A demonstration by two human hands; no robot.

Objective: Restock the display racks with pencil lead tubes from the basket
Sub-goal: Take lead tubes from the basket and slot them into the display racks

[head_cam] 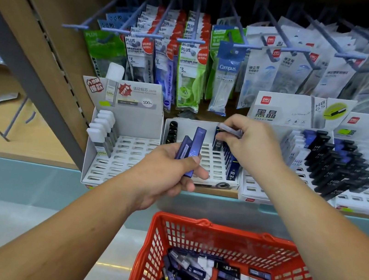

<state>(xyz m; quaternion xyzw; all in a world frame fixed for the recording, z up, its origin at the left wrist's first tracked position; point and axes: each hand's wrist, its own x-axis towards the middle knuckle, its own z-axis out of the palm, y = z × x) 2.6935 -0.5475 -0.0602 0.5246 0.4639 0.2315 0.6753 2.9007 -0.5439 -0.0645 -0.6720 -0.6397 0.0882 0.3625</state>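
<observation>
My left hand (169,171) grips two blue pencil lead tubes (191,148) upright in front of the middle white display rack (209,158). Over that rack's right column of dark blue tubes (226,156), my right hand (248,145) pinches one tube (229,130), lying flat between thumb and fingers. Below, the red basket (187,234) holds several loose tubes (209,279), blue, black and white-capped.
A left rack (128,152) holds white-capped tubes along its left side. The right racks (333,168) are packed with black and blue tubes. Hooks above carry hanging correction-tape packs (190,63). A teal shelf edge (27,178) runs below the racks.
</observation>
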